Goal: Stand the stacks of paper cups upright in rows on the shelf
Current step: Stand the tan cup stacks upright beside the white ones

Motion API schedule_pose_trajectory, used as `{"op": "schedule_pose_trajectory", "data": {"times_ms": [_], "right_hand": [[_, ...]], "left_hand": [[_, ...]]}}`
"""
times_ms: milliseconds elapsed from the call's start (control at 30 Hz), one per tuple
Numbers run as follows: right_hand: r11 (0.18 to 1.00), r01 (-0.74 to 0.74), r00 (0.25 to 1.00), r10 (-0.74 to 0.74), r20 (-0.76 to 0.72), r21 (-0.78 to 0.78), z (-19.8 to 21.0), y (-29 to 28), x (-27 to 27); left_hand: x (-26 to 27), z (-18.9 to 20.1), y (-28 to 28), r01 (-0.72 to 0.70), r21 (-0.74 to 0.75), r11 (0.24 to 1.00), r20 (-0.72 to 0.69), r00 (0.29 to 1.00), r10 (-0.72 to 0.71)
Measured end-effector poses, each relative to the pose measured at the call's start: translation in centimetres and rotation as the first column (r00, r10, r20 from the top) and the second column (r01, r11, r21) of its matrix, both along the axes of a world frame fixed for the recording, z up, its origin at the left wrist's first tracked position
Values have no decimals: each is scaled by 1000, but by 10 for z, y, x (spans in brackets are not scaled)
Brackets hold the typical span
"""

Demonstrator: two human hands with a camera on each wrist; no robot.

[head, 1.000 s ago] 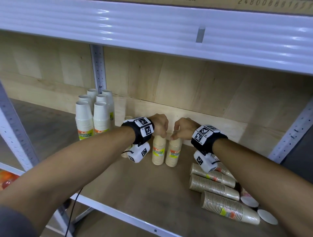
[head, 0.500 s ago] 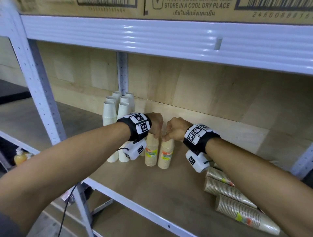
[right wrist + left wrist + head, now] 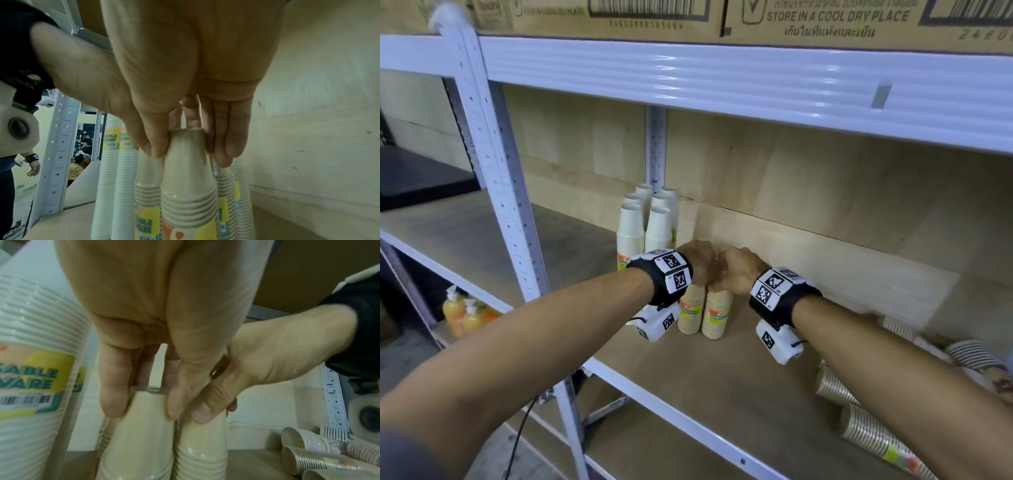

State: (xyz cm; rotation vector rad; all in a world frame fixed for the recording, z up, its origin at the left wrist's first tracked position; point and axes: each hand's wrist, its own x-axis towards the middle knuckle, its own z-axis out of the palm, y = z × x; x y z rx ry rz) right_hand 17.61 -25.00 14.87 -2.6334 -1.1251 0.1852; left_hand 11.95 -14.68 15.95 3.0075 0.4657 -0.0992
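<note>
Two beige cup stacks stand upright side by side on the wooden shelf (image 3: 722, 383). My left hand (image 3: 697, 260) grips the top of the left beige stack (image 3: 691, 313), fingers and thumb curled round its top cup (image 3: 144, 410). My right hand (image 3: 739, 269) grips the top of the right beige stack (image 3: 717, 317) the same way (image 3: 187, 146). Several white cup stacks (image 3: 645, 226) stand upright in rows just left, behind my left wrist. More beige and striped stacks (image 3: 873, 431) lie on their sides at the right.
A white steel upright (image 3: 500, 164) stands at the left front, and the upper shelf beam (image 3: 722, 78) runs overhead with cardboard boxes (image 3: 619, 13) on it. The plywood back wall (image 3: 808, 192) is close behind the stacks. Bottles (image 3: 462, 311) sit on the lower shelf.
The head view has swung up and to the right, so everything appears lower and further left in the frame. Both hands stay on the tops of the two upright beige stacks.
</note>
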Motion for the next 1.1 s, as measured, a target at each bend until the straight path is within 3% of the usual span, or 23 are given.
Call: {"op": "schedule_pose_trajectory", "data": {"times_ms": [200,367,600,800,1100], "right_hand": [[997,22,997,-17,-70,78,-3,-7,7],[995,57,998,-55,-28,79,1,-17,16],[987,155,988,-155,13,-32,7,-71,30],[940,310,949,-316,-17,-140,0,-150,43],[827,499,840,-535,-89,-260,-24,-278,10]], "left_hand": [[1,2,5,4,-55,998,35,999,-2],[4,12,6,91,-66,994,69,994,-87],[29,17,-20,233,-190,954,208,959,-193],[60,10,-84,447,-186,875,197,889,-412],[74,-31,-188,665,-318,676,147,739,-657]]}}
